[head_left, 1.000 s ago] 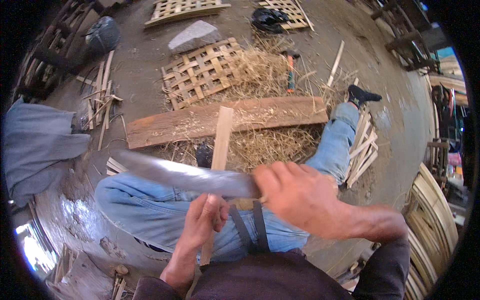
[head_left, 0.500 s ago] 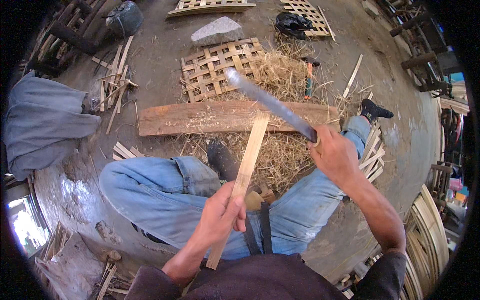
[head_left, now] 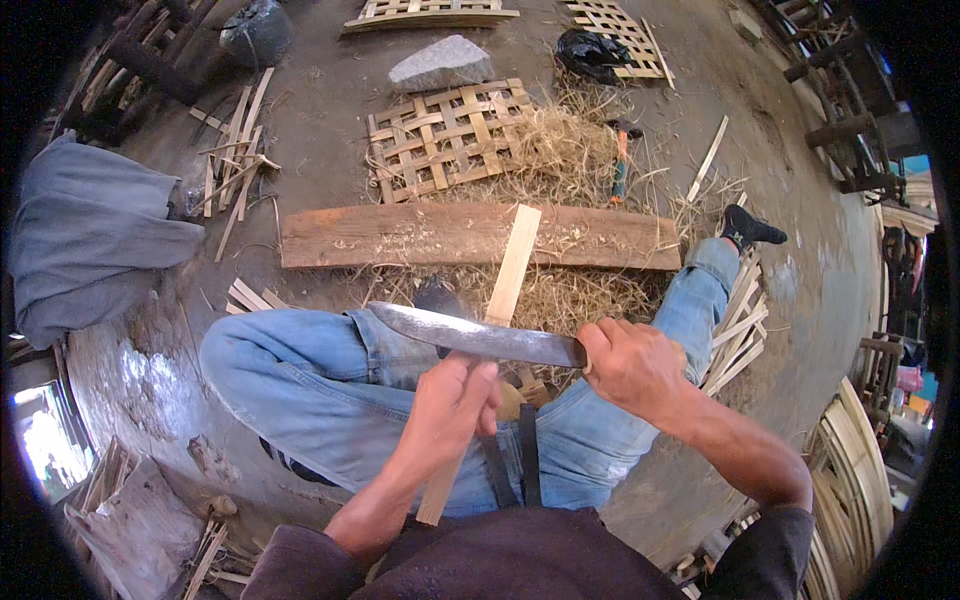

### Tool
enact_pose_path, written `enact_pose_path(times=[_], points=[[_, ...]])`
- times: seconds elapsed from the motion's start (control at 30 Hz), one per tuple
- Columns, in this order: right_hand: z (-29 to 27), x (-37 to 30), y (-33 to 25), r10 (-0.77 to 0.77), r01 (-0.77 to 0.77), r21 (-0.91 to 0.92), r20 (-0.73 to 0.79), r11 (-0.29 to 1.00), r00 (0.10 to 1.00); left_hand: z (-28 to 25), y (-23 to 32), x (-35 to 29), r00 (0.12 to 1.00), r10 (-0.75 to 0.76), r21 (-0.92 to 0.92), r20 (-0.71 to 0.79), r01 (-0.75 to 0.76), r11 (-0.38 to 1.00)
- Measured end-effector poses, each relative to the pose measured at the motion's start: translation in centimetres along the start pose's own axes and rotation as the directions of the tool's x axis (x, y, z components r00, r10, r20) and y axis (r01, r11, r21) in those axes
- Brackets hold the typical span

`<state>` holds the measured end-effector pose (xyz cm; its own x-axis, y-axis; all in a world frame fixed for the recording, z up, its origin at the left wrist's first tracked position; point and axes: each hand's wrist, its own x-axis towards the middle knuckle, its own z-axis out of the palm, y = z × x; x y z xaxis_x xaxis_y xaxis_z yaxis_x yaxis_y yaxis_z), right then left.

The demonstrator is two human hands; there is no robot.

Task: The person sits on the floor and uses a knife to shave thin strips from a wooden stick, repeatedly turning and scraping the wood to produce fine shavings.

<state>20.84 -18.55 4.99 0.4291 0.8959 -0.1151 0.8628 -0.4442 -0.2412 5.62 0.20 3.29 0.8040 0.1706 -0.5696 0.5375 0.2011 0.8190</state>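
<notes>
A pale flat bamboo strip (head_left: 515, 262) slants from my lap up over a long reddish wooden plank (head_left: 375, 235). My left hand (head_left: 447, 408) is closed round its lower part, and the strip's bottom end sticks out below the hand. My right hand (head_left: 632, 367) grips the handle of a large knife (head_left: 480, 336). The steel blade lies across the strip just ahead of my left fingers, its tip pointing left. Most of the knife's handle is hidden inside my right fist.
Curly shavings (head_left: 580, 150) heap around the plank. Beyond it are a woven bamboo panel (head_left: 445, 135), a grey stone (head_left: 440, 63) and a hammer (head_left: 620, 165). Loose strips (head_left: 235, 150) lie left. A grey cloth (head_left: 95, 240) hangs at far left; bundled strips (head_left: 855, 470) stand at right.
The knife has come down and back toward me, from raised over the plank to across the strip near my left hand. My left hand keeps its hold on the strip.
</notes>
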Motion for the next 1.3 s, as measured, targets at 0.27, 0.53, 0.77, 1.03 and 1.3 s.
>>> enact_pose_path(times=[0.27, 0.53, 0.77, 1.03, 1.3], points=[[1.0, -1.1, -0.1, 0.087, -0.086, -0.017, 0.103, 0.996, 0.991, -0.1, -1.9, -0.9, 0.979, -0.066, -0.29, 0.193, 0.121, 0.949], [-0.2, -1.2, -0.1, 0.085, -0.097, 0.077, 0.14, 0.992, 0.986, -0.5, -1.7, -2.5, 0.977, -0.087, -0.33, 0.193, 0.148, 0.932], [-0.3, -1.6, 1.0, 0.093, -0.13, 0.136, 0.249, 0.982, 0.964, -1.0, -1.7, -2.8, 0.969, -0.094, -0.31, 0.227, 0.163, 0.937], [-0.7, -1.1, 1.4, 0.108, -0.123, 0.104, 0.135, 0.987, 0.985, -1.2, -1.9, -3.6, 0.971, -0.098, -0.247, 0.22, 0.152, 0.957], [-0.3, -0.6, -0.2, 0.048, -0.05, 0.003, 0.157, 0.999, 0.986, -0.6, -1.3, -3.6, 1.0, 0.025, 0.176, 0.011, -0.027, 0.984]])
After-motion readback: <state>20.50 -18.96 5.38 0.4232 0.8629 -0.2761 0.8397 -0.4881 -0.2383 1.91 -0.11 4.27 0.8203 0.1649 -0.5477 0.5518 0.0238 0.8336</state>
